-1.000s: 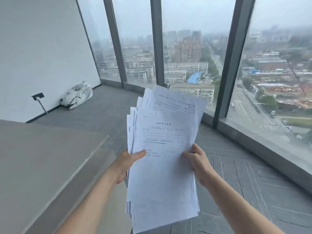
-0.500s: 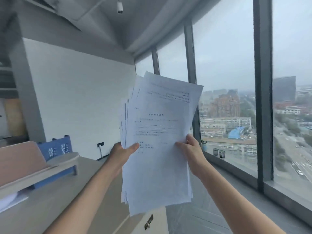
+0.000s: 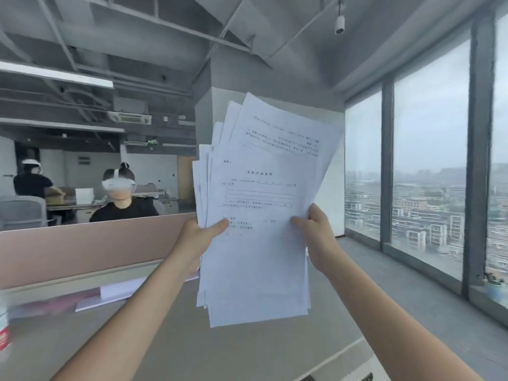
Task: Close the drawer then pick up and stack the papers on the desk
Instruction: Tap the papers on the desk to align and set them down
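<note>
Up close, thumbs press the front of a loosely fanned sheaf of printed white papers (image 3: 258, 243), left hand (image 3: 196, 237) and right hand (image 3: 319, 237) gripping its sides, raised above the desk (image 3: 247, 353). Since earlier, the view has turned from windows to office.

Both arms raised, left grip (image 3: 202, 235) and right grip (image 3: 316, 229) closed.

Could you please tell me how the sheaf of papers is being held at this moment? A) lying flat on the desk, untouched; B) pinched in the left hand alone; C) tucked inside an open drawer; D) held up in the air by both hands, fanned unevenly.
D: the left hand and right hand each grip a side of the papers, raised above the desk with the sheets splayed at the top.
</note>
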`<control>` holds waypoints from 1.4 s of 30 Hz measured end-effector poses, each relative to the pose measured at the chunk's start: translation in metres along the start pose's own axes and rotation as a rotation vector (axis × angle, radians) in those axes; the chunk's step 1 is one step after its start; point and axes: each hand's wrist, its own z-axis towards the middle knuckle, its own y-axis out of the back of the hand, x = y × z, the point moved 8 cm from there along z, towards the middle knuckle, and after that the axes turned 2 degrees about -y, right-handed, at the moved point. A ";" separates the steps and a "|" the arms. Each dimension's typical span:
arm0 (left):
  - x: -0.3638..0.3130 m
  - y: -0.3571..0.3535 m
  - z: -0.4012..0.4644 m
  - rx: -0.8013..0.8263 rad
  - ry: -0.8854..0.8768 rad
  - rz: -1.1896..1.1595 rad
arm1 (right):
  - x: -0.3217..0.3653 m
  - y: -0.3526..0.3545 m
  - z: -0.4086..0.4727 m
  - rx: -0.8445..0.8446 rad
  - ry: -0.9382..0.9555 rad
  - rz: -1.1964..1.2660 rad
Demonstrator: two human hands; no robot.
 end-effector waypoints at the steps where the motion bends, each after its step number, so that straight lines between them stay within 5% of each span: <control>1: 0.008 0.021 0.000 -0.034 0.009 0.002 | -0.012 -0.020 0.005 0.029 -0.018 0.012; 10: 0.097 0.167 -0.007 -0.234 0.125 0.047 | -0.152 -0.159 0.031 0.188 -0.218 0.103; 20: 0.192 0.210 0.006 -0.328 0.229 0.071 | -0.253 -0.196 0.047 0.225 -0.293 0.128; 42: 0.175 0.182 0.003 -0.327 0.231 0.083 | -0.235 -0.179 0.067 0.309 -0.241 0.134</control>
